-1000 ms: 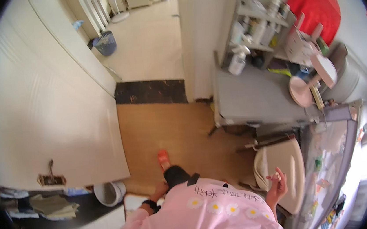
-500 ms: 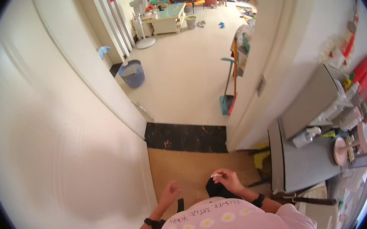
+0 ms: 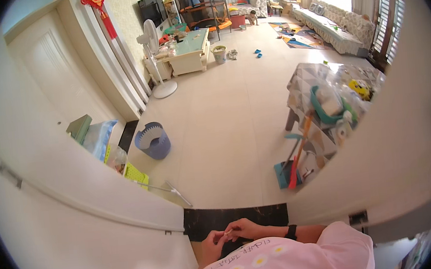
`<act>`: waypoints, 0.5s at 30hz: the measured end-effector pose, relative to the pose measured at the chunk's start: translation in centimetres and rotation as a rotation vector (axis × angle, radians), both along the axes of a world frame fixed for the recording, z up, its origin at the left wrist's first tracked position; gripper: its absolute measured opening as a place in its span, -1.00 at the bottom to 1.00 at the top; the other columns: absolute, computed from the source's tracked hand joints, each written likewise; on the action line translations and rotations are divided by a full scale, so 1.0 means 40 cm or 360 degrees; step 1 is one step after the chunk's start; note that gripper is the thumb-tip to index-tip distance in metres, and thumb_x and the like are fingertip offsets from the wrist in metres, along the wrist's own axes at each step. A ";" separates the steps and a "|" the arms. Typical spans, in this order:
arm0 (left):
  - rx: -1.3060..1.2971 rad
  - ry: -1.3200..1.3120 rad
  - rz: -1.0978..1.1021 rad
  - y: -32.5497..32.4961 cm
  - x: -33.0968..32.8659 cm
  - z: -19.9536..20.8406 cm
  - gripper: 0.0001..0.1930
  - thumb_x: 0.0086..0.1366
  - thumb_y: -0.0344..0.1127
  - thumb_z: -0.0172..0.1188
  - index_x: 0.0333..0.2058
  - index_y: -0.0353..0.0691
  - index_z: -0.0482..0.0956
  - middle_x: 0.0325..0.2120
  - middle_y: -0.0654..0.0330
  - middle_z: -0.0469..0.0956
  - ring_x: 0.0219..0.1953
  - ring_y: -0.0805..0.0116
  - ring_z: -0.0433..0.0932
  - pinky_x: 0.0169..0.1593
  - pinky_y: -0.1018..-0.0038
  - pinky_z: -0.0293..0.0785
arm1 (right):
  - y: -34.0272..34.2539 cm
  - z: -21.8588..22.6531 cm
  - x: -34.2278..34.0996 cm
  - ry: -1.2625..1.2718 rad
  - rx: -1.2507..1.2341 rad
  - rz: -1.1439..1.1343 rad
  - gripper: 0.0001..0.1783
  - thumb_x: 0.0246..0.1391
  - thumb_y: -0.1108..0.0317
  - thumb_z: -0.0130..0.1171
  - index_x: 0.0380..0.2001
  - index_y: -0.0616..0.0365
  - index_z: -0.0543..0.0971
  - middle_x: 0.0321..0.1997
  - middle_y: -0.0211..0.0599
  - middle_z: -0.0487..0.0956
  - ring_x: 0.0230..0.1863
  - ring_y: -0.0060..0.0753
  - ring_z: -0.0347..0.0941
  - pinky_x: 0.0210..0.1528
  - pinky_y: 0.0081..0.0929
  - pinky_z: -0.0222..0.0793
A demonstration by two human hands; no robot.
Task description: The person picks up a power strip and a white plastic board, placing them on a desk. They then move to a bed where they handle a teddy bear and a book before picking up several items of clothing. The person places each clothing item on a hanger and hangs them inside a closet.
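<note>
My left hand (image 3: 213, 243) and my right hand (image 3: 247, 228) meet in front of my pink shirt, low in the view. Both have their fingers closed in a pinch. A small pale thing (image 3: 228, 233) shows between the fingertips, too small to name. Below the hands lies the dark stone threshold (image 3: 195, 222) of a doorway. Each wrist wears a black band.
White door panels (image 3: 103, 212) rise on my left, a door frame (image 3: 364, 172) on my right. Beyond stand a blue basket (image 3: 155, 145), a dustpan (image 3: 288, 174) with a broom, a cluttered table (image 3: 299, 87), a white fan (image 3: 165, 90) and a squeegee (image 3: 178, 194). Far off, a small person crouches.
I have moved forward into the doorway and the view has tilted up to the room. My hands, apart before, have come together; the right kept its pinch on a small pale thing.
</note>
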State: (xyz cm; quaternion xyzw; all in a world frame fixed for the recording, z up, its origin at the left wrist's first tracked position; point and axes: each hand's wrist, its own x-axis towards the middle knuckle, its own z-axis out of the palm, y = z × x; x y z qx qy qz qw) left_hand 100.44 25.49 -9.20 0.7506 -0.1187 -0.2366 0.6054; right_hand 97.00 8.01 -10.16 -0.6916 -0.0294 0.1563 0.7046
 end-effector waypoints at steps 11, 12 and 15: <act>0.0034 -0.0121 -0.0478 -0.251 0.815 0.039 -0.86 -0.05 -0.40 0.23 -0.55 -0.33 0.46 -0.64 0.23 0.48 -0.56 0.55 0.42 -0.43 0.60 0.36 | -0.261 -0.034 0.728 0.0221 0.0176 -0.0122 -0.86 -0.02 0.44 0.01 -0.38 0.28 0.43 -0.47 -0.33 0.49 -0.45 -0.59 0.42 -0.37 -0.64 0.35; 0.0026 -0.0114 -0.0486 -0.301 0.882 0.069 -0.86 -0.05 -0.40 0.23 -0.55 -0.33 0.46 -0.64 0.23 0.48 -0.56 0.55 0.42 -0.43 0.60 0.36 | -0.298 -0.032 0.789 0.0132 0.0086 -0.0144 -0.84 0.00 0.47 0.00 -0.32 0.28 0.42 -0.43 -0.30 0.51 -0.42 -0.54 0.45 -0.31 -0.61 0.38; 0.0112 -0.0016 -0.0779 -0.423 1.049 0.093 -0.84 -0.06 -0.37 0.25 -0.55 -0.31 0.47 -0.64 0.22 0.48 -0.57 0.53 0.41 -0.43 0.58 0.36 | -0.395 -0.026 0.915 0.0189 0.0263 -0.0346 -0.84 -0.05 0.48 0.02 -0.34 0.29 0.45 -0.46 -0.30 0.51 -0.42 -0.54 0.44 -0.32 -0.62 0.37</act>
